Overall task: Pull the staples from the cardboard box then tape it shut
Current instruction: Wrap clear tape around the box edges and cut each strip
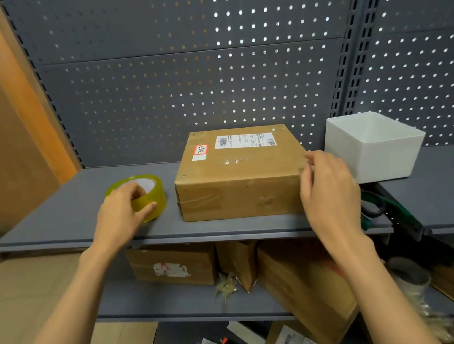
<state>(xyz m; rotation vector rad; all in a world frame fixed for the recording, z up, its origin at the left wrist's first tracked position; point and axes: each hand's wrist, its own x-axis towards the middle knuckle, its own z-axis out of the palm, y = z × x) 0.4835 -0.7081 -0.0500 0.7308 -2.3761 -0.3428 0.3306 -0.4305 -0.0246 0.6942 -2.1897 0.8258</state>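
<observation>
Left hand [122, 211] grips the tape roll [144, 196]; right hand [327, 187] – fingers loosely apart – touches the cardboard box [238, 181]; barcode label [245, 140] writing unreadable.

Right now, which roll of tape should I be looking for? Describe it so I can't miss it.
Find the grey shelf in front of the pegboard wall. Left of the cardboard box sits the tape roll, with the left hand gripping it. It is the only round, translucent yellow-green thing there.
</observation>
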